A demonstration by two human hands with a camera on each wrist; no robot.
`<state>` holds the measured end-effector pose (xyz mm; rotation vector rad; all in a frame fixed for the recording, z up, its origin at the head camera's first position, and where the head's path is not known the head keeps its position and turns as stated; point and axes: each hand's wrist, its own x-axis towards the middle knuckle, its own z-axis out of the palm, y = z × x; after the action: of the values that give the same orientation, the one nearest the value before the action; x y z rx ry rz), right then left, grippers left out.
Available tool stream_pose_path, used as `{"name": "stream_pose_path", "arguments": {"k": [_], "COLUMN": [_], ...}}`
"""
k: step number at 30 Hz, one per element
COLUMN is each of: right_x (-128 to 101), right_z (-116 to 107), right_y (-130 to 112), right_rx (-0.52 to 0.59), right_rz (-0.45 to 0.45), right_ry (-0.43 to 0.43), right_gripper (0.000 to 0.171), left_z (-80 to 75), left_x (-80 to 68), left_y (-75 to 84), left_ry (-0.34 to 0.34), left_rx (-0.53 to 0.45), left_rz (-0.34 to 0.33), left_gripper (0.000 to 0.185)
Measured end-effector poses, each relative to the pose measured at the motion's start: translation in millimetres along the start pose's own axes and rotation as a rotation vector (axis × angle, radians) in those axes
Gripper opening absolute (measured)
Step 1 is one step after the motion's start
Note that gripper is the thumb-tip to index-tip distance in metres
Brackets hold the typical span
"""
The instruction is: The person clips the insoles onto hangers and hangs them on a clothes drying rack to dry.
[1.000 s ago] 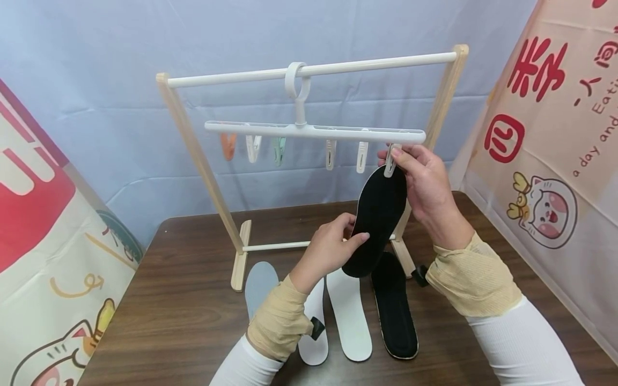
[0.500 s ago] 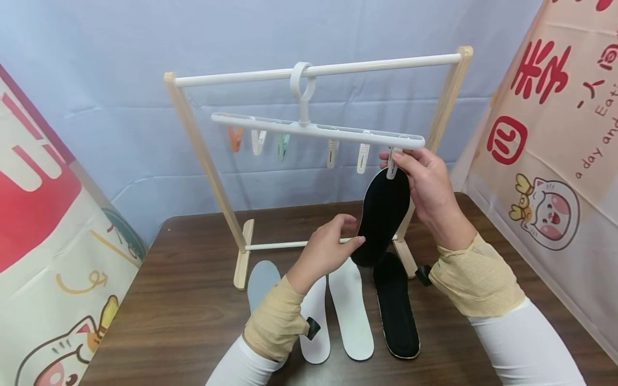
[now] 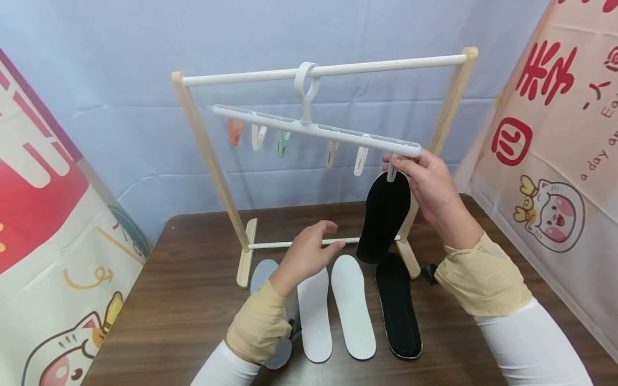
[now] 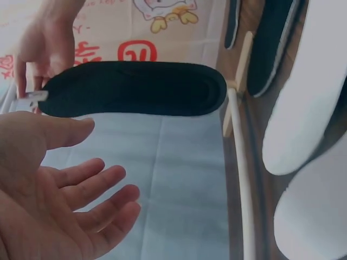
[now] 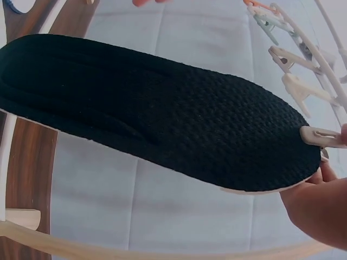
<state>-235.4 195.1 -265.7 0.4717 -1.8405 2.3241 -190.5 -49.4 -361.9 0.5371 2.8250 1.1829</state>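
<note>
My right hand point(image 3: 429, 185) pinches the clip point(image 3: 392, 169) holding the black insole point(image 3: 384, 214), while my left hand point(image 3: 309, 254) hovers relaxed and empty just beside it.

Even bright light, wrist cams soft

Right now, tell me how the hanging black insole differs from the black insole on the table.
The hanging black insole dangles upright from a white clip at the right hand; the black insole on the table lies flat, untouched. The hanging one is off the table; the other rests on it. Both share colour and shape.
</note>
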Motion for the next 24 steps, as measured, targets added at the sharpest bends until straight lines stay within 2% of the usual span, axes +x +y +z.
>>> {"name": "stream_pose_path", "arguments": {"k": [10,17,24], "right_x": [1.3,1.4,1.4], "right_z": [-3.2,-5.5,-7.2], "right_y": [0.4,-0.4,3.6], "right_rx": [-0.061,-0.094,-0.078], "right_rz": [0.085,0.081,0.074], "right_ry": [-0.049,-0.054,-0.035], "right_gripper": [0.016,0.015,0.015], "left_z": [-9.5,-14.9,-23.0], "left_x": [-8.7,-15.7,-27.1], "left_y": [-19.0,-32.2,-48.7], "left_ry": [0.0,0.024,0.058], "left_rx": [0.038,0.062,0.088], "left_rz": [0.001,-0.021,-0.054], "left_gripper": [0.04,0.039,0.038]}}
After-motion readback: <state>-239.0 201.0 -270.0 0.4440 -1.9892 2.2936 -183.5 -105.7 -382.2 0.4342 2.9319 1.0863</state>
